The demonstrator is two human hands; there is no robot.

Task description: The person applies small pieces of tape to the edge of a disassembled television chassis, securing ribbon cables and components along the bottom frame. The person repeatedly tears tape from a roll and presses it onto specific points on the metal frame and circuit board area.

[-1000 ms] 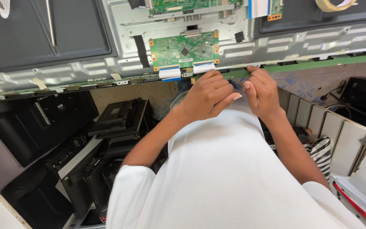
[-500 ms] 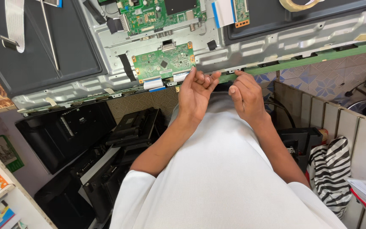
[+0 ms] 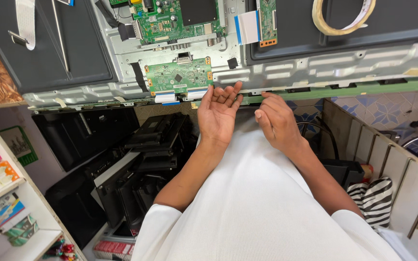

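1. Two bare hands hover at the near edge of an opened flat-panel television back (image 3: 344,65).
2. The left hand (image 3: 218,112) is palm-up with fingers loosely spread, its fingertips just below the small green circuit board (image 3: 179,76) and beside the pale ribbon cable ends (image 3: 197,93).
3. The right hand (image 3: 276,121) is loosely curled and holds nothing, its fingertips touching the green strip (image 3: 364,89) along the panel's edge.
4. A tape roll (image 3: 343,17) lies well apart on the dark cover.

The back chassis (image 3: 315,65) is stamped bare metal with a dull sheen. Above it, the rear cover (image 3: 39,53) looks like matt dark plastic. The small circuit board (image 3: 177,76) is glossy green laminate.
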